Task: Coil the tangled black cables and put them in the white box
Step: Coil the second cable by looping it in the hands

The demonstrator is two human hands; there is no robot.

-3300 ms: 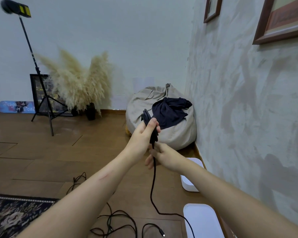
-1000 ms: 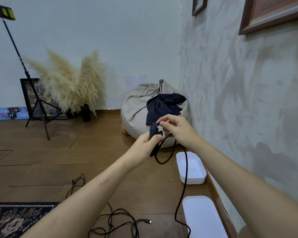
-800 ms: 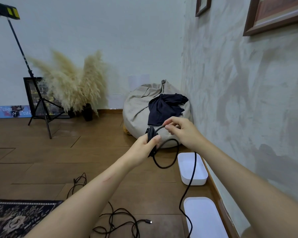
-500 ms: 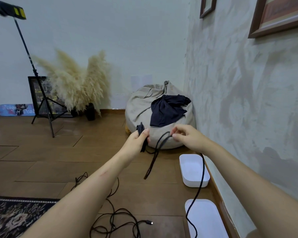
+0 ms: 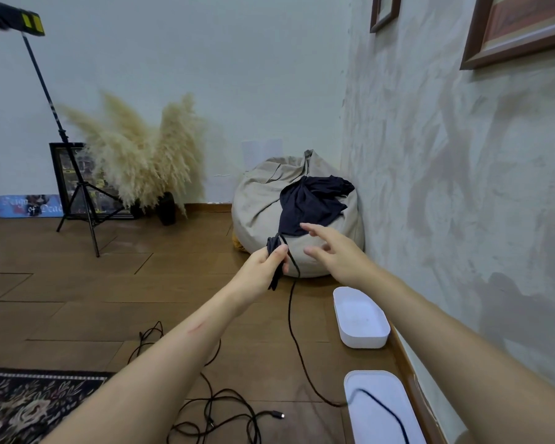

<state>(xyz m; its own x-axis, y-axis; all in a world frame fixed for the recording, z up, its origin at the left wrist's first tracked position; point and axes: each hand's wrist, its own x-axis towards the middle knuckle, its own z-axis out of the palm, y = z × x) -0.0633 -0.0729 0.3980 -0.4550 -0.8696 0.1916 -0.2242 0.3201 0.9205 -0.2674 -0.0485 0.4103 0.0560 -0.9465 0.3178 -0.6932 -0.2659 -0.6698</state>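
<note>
My left hand (image 5: 265,265) grips a small bundle of coiled black cable (image 5: 274,249) at chest height. The loose tail of that cable (image 5: 290,315) hangs down from the bundle to the floor and trails across the white lid (image 5: 378,408). My right hand (image 5: 329,248) hovers just right of the bundle with its fingers spread, holding nothing. The white box (image 5: 361,315) stands on the floor by the right wall, below my right forearm. A second tangled black cable (image 5: 218,408) lies on the wooden floor under my left forearm.
A beige bean bag (image 5: 269,203) with a dark cloth (image 5: 311,203) on it fills the corner. A light stand (image 5: 74,193), pampas grass in a vase (image 5: 135,155) and a framed picture stand at the back left. A patterned rug (image 5: 23,405) lies at the lower left.
My right hand has let go of the loop of cable and opened. The loop has been gathered into my left hand's bundle, and the tail now hangs straight down.
</note>
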